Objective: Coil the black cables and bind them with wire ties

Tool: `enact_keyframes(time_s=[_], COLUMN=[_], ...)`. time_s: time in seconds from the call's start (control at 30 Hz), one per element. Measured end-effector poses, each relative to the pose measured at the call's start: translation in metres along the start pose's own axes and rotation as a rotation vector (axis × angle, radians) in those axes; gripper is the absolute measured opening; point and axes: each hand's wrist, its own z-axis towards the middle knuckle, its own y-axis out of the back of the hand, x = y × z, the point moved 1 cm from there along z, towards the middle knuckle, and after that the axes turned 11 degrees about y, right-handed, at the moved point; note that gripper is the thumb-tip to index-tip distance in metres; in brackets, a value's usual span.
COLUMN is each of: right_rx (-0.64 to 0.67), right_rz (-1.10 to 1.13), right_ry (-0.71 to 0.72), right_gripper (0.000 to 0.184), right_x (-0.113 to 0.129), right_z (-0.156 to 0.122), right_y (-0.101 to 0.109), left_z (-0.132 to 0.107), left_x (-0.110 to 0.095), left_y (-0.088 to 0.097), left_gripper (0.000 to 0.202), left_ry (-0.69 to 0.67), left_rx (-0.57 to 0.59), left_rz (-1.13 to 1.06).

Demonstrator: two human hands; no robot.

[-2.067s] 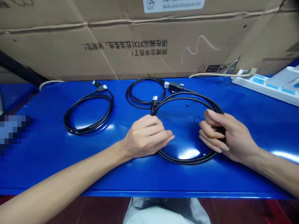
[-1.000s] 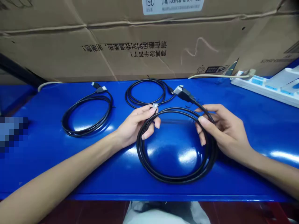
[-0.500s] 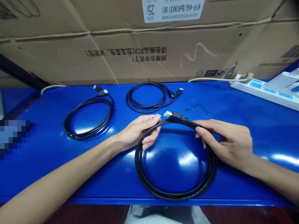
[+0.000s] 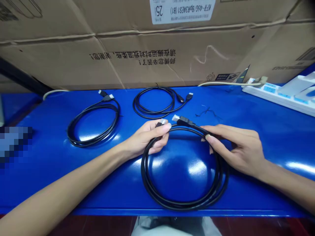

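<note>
Between my hands is a coiled black HDMI cable (image 4: pixel 182 205), its loop reaching down toward the front edge of the blue table. My left hand (image 4: pixel 155 134) pinches the upper left of the coil, and one plug with a pale tip shows above its thumb. At the upper right, thumb and fingers of my right hand (image 4: pixel 236 150) are closed on the cable. The other plug (image 4: pixel 185 121) lies along the top of the coil, pointing left between the two hands. Part of the cable under the left fingers is hidden.
Two more coiled black cables lie behind, one on the left (image 4: pixel 93 142) and one in the middle (image 4: pixel 154 113). Black twist ties (image 4: pixel 209 113) sit to their right. A white power strip (image 4: pixel 278 93) stands at the right, and a large cardboard box (image 4: pixel 137 72) rises along the back.
The plug at my left hand now shows more of its black body above the thumb. My right hand has shifted slightly left, and the coil's strands have spread apart a little at the right.
</note>
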Motion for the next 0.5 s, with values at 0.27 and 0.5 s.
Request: enact_keyframes(time_s=[0.27, 0.5], right_rx=[0.283, 0.293], right_rz=[0.203, 0.417], right_ry=[-0.13, -0.296], right_gripper=[0.042, 0.039], right_x=[0.001, 0.006], right_z=[0.004, 0.004], right_y=[-0.001, -0.006], left_z=[0.003, 0.004], left_x=[0.003, 0.01], left_y=[-0.007, -0.012], left_gripper=[0.053, 0.031], left_ry=[-0.073, -0.031], left_rx=[-0.099, -0.204], left_rz=[0.278, 0.421])
